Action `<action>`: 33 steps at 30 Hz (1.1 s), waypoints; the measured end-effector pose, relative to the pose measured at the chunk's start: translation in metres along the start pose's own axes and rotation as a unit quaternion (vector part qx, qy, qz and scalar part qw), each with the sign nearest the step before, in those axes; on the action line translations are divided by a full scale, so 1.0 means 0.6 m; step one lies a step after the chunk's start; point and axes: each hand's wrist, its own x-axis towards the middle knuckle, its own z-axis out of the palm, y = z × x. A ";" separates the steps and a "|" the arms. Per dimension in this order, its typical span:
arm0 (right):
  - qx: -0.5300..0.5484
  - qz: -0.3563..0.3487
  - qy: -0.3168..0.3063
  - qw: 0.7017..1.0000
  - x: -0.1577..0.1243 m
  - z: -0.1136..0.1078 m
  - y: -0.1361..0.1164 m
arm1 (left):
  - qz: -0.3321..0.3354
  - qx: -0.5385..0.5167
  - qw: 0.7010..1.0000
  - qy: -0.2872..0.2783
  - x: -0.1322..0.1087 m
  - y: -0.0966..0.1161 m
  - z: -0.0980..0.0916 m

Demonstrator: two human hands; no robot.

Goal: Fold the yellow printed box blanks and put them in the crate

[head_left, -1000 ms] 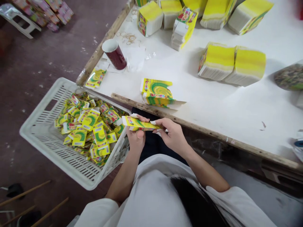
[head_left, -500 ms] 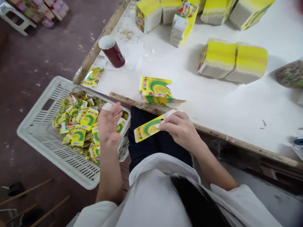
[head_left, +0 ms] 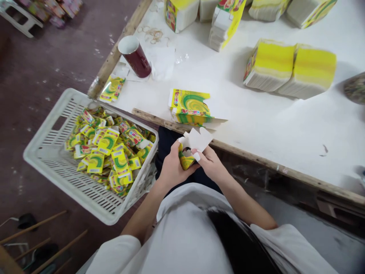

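Observation:
Over my lap, just off the table edge, both hands hold one small yellow and green carton (head_left: pixel 186 161). It is squeezed into a box shape, and its white end flaps (head_left: pixel 199 140) stand open upward. My left hand (head_left: pixel 171 165) wraps round its left side. The thumb and fingers of my right hand (head_left: pixel 209 161) grip its right side near the opening. A small stack of flat cartons (head_left: pixel 191 104) in the same print lies on the table just beyond my hands. To my left, a white plastic basket (head_left: pixel 47 158) holds many folded yellow cartons (head_left: pixel 107 140).
A maroon mug (head_left: pixel 139 62) stands at the table's left, near a single flat carton (head_left: pixel 112 89) and rubber bands (head_left: pixel 154 36). Bundled stacks of cartons (head_left: pixel 270 62) sit farther back on the white table (head_left: pixel 256 125). Wooden sticks (head_left: pixel 59 249) are at lower left.
My left hand has moved right from above the basket and taken hold of the carton. The carton, flat in my right hand before, is now opened out with its flaps up.

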 end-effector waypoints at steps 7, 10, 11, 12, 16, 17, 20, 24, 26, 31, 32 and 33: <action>0.005 -0.018 -0.072 0.997 -0.004 -0.007 -0.002 | 0.065 0.038 0.997 -0.005 -0.004 0.000 -0.007; -0.063 -0.062 -0.101 0.991 -0.021 -0.006 0.001 | 0.080 0.026 0.996 -0.029 -0.002 -0.004 -0.009; -0.101 -0.078 -0.107 0.986 -0.025 -0.005 0.002 | 0.082 0.024 0.996 -0.035 -0.002 -0.007 -0.006; -0.139 -0.092 -0.109 0.980 -0.028 -0.004 0.003 | 0.083 0.022 0.996 -0.034 -0.003 -0.011 -0.001; -0.213 -0.145 -0.066 0.964 -0.022 -0.011 0.014 | 0.085 0.041 0.995 0.041 -0.004 -0.018 0.014; -0.211 -0.153 -0.043 0.964 -0.019 -0.015 0.018 | 0.081 0.061 0.993 0.058 -0.004 -0.018 0.013; -0.222 -0.170 -0.026 0.960 -0.012 -0.024 0.024 | 0.059 0.111 0.990 0.056 -0.003 -0.015 -0.002; -0.288 -0.167 -0.130 0.934 -0.008 -0.030 0.020 | 0.061 0.101 0.992 0.040 0.001 -0.017 -0.028; -0.309 -0.163 -0.157 0.924 -0.003 -0.039 0.015 | 0.063 0.105 0.992 0.043 0.004 -0.018 -0.036; -0.284 -0.200 -0.211 0.914 0.012 -0.075 -0.001 | 0.067 0.089 0.994 0.016 0.013 -0.011 -0.048; -0.272 -0.201 -0.210 0.917 0.011 -0.076 -0.002 | 0.070 0.088 0.994 0.014 0.013 -0.008 -0.049; -0.262 -0.198 -0.202 0.923 0.009 -0.073 -0.001 | 0.070 0.092 0.993 0.018 0.013 -0.005 -0.048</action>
